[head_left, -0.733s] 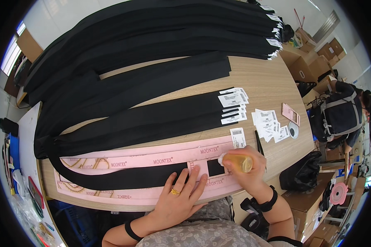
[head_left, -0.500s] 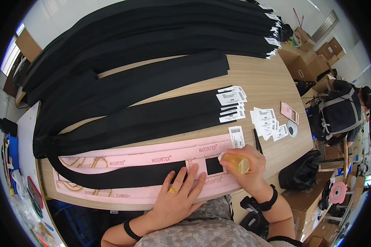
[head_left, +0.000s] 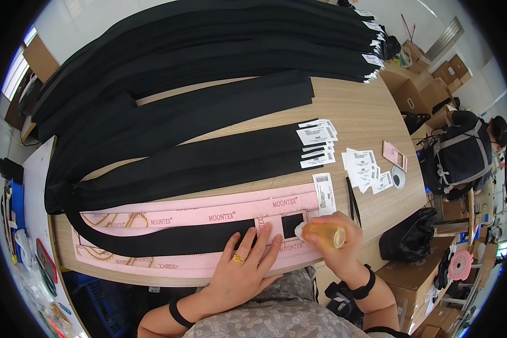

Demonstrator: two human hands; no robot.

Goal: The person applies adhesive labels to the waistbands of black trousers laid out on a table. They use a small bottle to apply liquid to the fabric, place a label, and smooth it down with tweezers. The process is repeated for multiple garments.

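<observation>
My left hand (head_left: 243,267) lies flat with fingers spread, its fingertips on a black fabric strip (head_left: 174,242) and a small pink frame (head_left: 272,228) laid across it. The strip's end shows through the frame's cutout. My right hand (head_left: 343,248) grips a small bottle of yellowish liquid (head_left: 327,234), tilted so its white, wad-like tip (head_left: 300,230) touches the edge of the cutout beside the black fabric. Under the strip is a pink printed sheet (head_left: 222,216). A white label (head_left: 324,193) lies just beyond my right hand.
Black strips with white labels (head_left: 316,135) lie across the wooden table (head_left: 366,107). Loose labels (head_left: 360,169), a round white container (head_left: 398,177), a pink card (head_left: 394,155) and a black stick (head_left: 353,200) lie at right. A person with a backpack (head_left: 462,149) is farther right, near cardboard boxes.
My right hand and the bottle have shifted slightly toward me, bringing the tip lower along the cutout's right side. The left hand stays in place.
</observation>
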